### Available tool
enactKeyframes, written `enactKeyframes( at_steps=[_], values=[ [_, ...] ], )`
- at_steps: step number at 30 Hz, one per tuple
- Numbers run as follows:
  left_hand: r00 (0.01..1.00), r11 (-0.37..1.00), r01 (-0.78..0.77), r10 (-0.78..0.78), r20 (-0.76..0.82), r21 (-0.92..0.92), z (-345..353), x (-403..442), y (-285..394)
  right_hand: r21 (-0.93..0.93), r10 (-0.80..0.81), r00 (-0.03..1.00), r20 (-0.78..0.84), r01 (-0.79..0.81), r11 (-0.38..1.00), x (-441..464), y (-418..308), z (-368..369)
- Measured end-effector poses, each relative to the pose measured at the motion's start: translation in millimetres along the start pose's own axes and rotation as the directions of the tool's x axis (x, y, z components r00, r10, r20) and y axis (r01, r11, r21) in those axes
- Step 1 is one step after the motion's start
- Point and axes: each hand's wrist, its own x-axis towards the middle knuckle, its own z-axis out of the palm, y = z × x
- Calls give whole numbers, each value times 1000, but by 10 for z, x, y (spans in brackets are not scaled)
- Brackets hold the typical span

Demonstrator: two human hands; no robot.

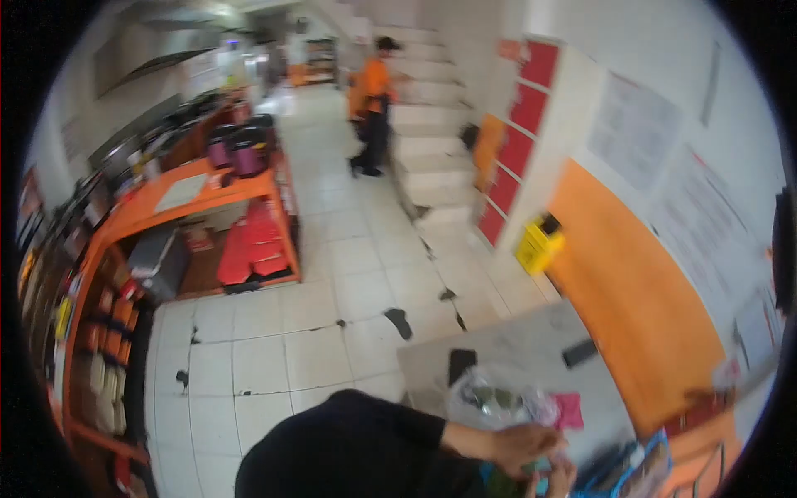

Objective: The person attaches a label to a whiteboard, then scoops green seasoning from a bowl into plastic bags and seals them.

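Observation:
My left hand (525, 446) reaches in from a black sleeve (349, 444) at the bottom, its fingers bent inward. Close beside it is my right hand (561, 476), partly cut off by the lower edge, with its fingers curled. Between and below them shows a blurred green and teal item (538, 481); its kind is unclear. Just beyond the hands, a clear plastic bag (490, 397) with something green inside lies on the grey tabletop (531, 332). A pink packet (568, 411) lies next to it. Blue bag-like material (618, 475) sits to the right.
Two dark flat objects, one black (462, 363) and one phone-like (579, 353), lie on the tabletop. An orange counter (149, 199) carries purple-and-black containers (247, 156). A person in orange (378, 91) stands by the stairs (432, 141). Red lockers (515, 149) and a yellow box (538, 246) are right.

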Motion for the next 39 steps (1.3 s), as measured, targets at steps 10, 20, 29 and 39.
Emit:
enactKeyframes(
  at_steps=[10,20,29,39],
  values=[
    [901,749,426,-401,164,-507,-78,-52,-124,-474,461,885,-68,-435,765,-190,88,-277],
    [858,518,477,-449,249,-709,138,-52,-116,-784,696,695,180,-326,528,-779,680,272],
    [839,626,518,-504,204,-583,120,-150,-206,-807,524,823,219,-149,572,-614,832,287],
    [838,678,520,-524,153,-520,78,-122,-286,-419,633,661,403,-482,770,-544,713,46]
  ],
)
